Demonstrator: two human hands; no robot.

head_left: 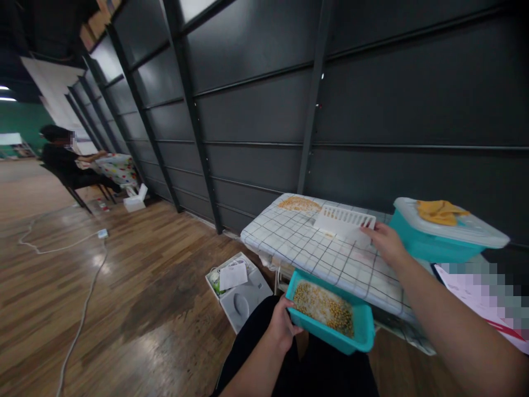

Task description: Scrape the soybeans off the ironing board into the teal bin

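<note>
My left hand (284,325) grips the left end of a turquoise plastic bin (330,334) at the table's front edge, above my lap. Yellow kernels or beans mixed with white grains (322,307) lie inside it. Over the checked tablecloth (285,237), my right hand (384,242) is closed on the right end of a white slotted plastic basket (341,225). The basket stands on the cloth. Behind its left end spreads a patch of orange-yellow kernels (298,204), with a few more bits in front of the basket.
A turquoise box with a white lid (438,237) and a yellow cloth (442,212) stands at the right, near papers (475,298). An open white carton (243,298) sits on the floor. A cable (85,314) crosses the floor; a seated person (61,157) is far left.
</note>
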